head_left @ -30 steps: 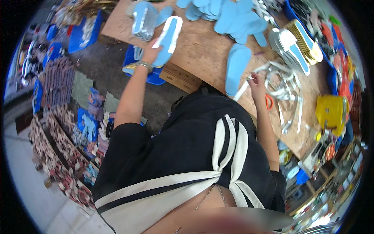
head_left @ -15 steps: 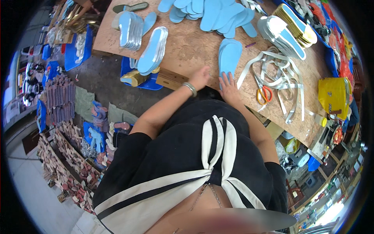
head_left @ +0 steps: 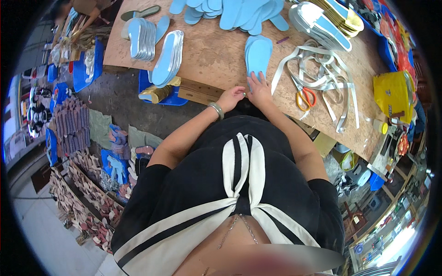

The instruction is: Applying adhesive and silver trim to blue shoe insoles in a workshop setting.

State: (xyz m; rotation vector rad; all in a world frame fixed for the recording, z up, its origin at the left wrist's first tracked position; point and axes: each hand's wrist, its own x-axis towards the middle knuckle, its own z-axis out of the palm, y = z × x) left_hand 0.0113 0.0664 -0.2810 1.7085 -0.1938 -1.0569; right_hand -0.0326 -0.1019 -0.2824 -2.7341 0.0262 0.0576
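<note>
A short stack of light blue insoles (head_left: 258, 54) lies near the table's front edge. My right hand (head_left: 260, 90) rests on the near end of that stack, fingers stretched out and slightly apart. Just to its left, at the table edge, my left hand (head_left: 231, 98) has its fingers curled together; whether anything small is between them is hidden. Right of the stack lie tangled silvery-white strips (head_left: 313, 69) and orange-handled scissors (head_left: 305, 98). Two stacks of blue-topped, silver-edged insoles (head_left: 142, 39) (head_left: 168, 60) stand to the left.
Loose blue insoles (head_left: 235, 16) are heaped at the far side. White and gold insole stacks (head_left: 317, 25) stand far right, near a purple pen (head_left: 282, 40). A yellow bag (head_left: 391, 96) sits at the right edge. Below the left edge is a blue bin (head_left: 175, 97); another person's arm (head_left: 87, 23) shows far left.
My left hand has come in closer to my right hand, and its fingers have curled. My right hand stays on the insole stack. The whole view has shifted slightly.
</note>
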